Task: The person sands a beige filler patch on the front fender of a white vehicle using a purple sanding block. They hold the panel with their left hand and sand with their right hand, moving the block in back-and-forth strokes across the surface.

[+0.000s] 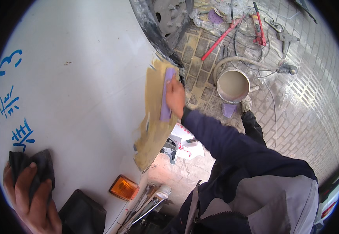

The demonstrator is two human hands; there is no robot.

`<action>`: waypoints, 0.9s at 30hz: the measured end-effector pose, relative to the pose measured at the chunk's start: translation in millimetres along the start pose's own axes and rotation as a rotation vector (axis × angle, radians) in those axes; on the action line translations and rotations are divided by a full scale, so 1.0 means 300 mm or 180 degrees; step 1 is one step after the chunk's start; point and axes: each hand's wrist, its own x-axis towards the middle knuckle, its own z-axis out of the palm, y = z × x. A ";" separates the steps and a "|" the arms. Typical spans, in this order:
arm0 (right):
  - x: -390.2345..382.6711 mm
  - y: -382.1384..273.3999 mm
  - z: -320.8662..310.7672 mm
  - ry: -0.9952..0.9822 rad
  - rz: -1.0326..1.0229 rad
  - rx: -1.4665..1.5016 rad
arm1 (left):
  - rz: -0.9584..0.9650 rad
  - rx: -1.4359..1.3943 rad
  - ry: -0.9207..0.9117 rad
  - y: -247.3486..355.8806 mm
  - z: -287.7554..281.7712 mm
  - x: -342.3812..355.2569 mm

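Observation:
My right hand (176, 95) grips a long purple sanding block (165, 103) and presses it against a tan putty patch (150, 113) along the edge of a white vehicle panel (87, 89). The patch runs from near the wheel down toward an orange lamp. At the lower left, my left hand (33, 204) is closed on a dark cloth (42, 165), which rests on the panel. Blue marker writing lies on the panel above that hand.
Beyond the panel edge is a wheel (169, 19). On the brick ground stand a bucket (232, 100) of greyish liquid, a purple pad (228, 110), a red bar (221, 40), a red-handled tool (259, 29), hoses and cables. An orange lamp (124, 187) sits low on the panel.

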 end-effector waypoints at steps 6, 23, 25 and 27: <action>0.054 0.045 0.012 -0.0501 0.0719 0.0276 | 0.0004 -0.0018 -0.0056 -0.003 -0.005 -0.005; 0.044 -0.014 -0.024 -0.0633 0.0924 -0.0044 | -0.0028 -0.0173 -0.0176 -0.027 0.002 -0.018; -0.005 -0.018 -0.017 -0.0141 -0.0079 0.0200 | -0.0048 -0.0107 -0.0187 -0.029 0.007 -0.020; 0.005 0.005 -0.008 -0.0034 -0.0188 0.0187 | 0.0029 0.0040 -0.0203 -0.032 0.008 -0.024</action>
